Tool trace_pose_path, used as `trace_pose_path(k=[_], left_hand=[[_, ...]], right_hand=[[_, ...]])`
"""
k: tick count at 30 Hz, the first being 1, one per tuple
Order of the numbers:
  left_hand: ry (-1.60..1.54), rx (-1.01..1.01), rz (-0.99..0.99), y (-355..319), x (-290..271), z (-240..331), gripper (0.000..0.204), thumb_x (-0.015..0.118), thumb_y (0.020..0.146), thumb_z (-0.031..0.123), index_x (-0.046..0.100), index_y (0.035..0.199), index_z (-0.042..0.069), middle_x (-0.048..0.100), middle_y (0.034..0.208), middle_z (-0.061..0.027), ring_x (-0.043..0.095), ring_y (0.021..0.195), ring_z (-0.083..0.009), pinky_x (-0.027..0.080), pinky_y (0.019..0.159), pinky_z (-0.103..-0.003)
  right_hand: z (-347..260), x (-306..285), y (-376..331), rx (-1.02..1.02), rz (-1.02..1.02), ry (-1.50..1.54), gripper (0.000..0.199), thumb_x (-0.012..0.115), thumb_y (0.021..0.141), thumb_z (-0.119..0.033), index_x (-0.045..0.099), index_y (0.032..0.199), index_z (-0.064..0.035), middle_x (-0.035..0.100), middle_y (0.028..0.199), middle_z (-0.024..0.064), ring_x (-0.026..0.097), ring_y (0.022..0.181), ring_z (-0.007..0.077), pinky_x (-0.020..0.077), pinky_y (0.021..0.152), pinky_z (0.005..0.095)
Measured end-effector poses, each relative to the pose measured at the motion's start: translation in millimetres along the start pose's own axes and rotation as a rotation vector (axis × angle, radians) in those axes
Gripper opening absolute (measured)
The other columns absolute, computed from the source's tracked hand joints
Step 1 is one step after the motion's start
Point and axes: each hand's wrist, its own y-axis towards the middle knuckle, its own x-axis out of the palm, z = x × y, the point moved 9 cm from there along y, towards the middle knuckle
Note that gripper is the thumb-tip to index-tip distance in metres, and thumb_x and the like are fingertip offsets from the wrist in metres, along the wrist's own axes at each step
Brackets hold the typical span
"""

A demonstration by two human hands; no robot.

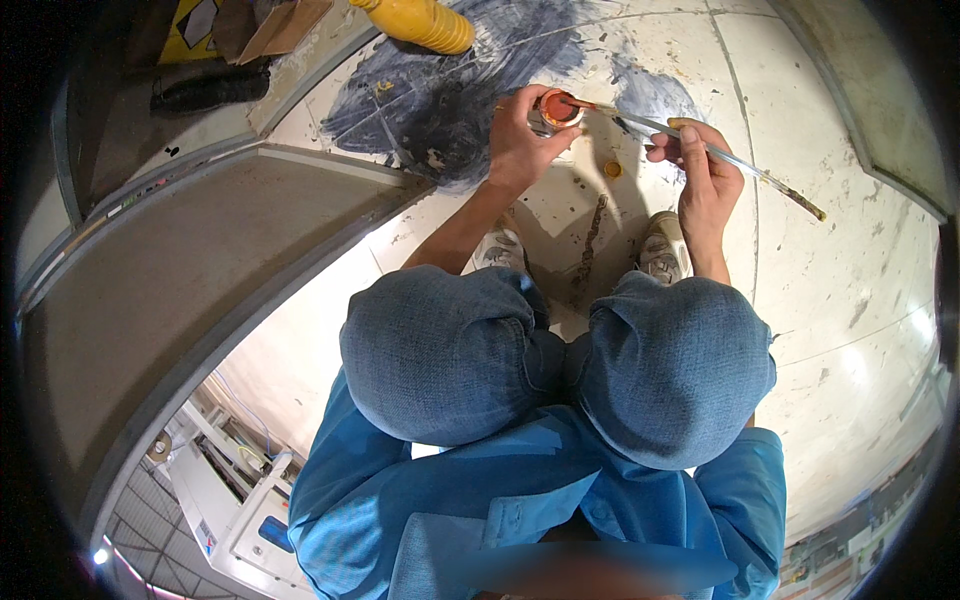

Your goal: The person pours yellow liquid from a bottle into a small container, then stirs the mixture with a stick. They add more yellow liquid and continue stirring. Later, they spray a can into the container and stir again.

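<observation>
A small round jar of red-orange paint (pixel 561 107) is gripped from the side by my left hand (pixel 520 150), its open mouth facing up. My right hand (pixel 700 165) pinches a long thin paintbrush (pixel 735 160) around the middle of its grey shaft. One end of the brush reaches over the rim into the jar, and that end is stained reddish. The opposite end sticks out to the right, crusted with dark and yellowish matter. Below the jar, between the two hands, a small round yellow cap (pixel 612 170) lies on the pale floor.
Dark grey smears (pixel 420 110) cover the floor beyond my left hand. A yellow ribbed tube (pixel 430 25) lies at the far edge. A metal-edged panel (pixel 200 240) runs along my left. Cardboard (pixel 280 30) and a black object (pixel 210 88) are at far left. My shoes (pixel 662 248) stand below my hands.
</observation>
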Motion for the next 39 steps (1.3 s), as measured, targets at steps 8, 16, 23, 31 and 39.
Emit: trace_pose_path(k=[8,16,23,31,39], left_hand=[[-0.112,-0.081,0.012,-2.3,2.8,-11.8,0.058,0.093,0.076,0.023,0.065,0.125,0.01,0.07,0.115,-0.0094,0.064,0.111,-0.0311,0.051,0.097,-0.045],[-0.015,0.06,-0.029,-0.1,0.7,5.4,0.059,0.091,0.076,0.017,0.063,0.127,0.009,0.065,0.12,-0.0137,0.066,0.11,-0.0342,0.054,0.096,-0.046],[0.019,0.125,-0.043,-2.5,-1.9,19.1,0.062,0.09,0.075,0.015,0.061,0.129,0.008,0.062,0.124,-0.0143,0.063,0.115,-0.0357,0.053,0.098,-0.046],[0.012,0.159,-0.065,-3.4,1.1,20.2,0.062,0.088,0.075,0.011,0.059,0.13,0.005,0.062,0.126,-0.0158,0.061,0.118,-0.0378,0.051,0.101,-0.047],[-0.021,0.149,-0.078,-4.9,3.4,18.8,0.064,0.087,0.075,0.009,0.059,0.132,0.003,0.061,0.128,-0.0168,0.06,0.122,-0.0386,0.05,0.104,-0.047]], right_hand=[[0.6,0.8,1.1,0.007,-0.017,-0.02,0.027,0.061,0.111,-0.014,0.068,0.123,0.0089,0.076,0.101,0.0192,0.074,0.085,0.0231,0.0609,0.081,0.0351],[-16.7,36.8,7.5,-0.107,-0.313,-0.399,0.021,0.067,0.107,-0.014,0.077,0.114,0.0026,0.077,0.103,0.0124,0.073,0.084,0.0199,0.0577,0.077,0.0326],[-20.3,54.9,7.0,-0.134,-0.464,-0.662,0.022,0.065,0.109,-0.013,0.077,0.119,0.0018,0.076,0.111,0.0129,0.072,0.089,0.0192,0.0588,0.083,0.0323],[-9.0,41.8,6.8,-0.089,-0.336,-0.564,0.028,0.064,0.109,-0.021,0.076,0.112,0.0048,0.078,0.101,0.013,0.074,0.083,0.0226,0.0571,0.076,0.0339],[-6.5,36.8,7.2,-0.082,-0.306,-0.498,0.029,0.063,0.11,-0.02,0.078,0.104,0.0036,0.078,0.104,0.0132,0.074,0.085,0.0232,0.0569,0.077,0.0333]])
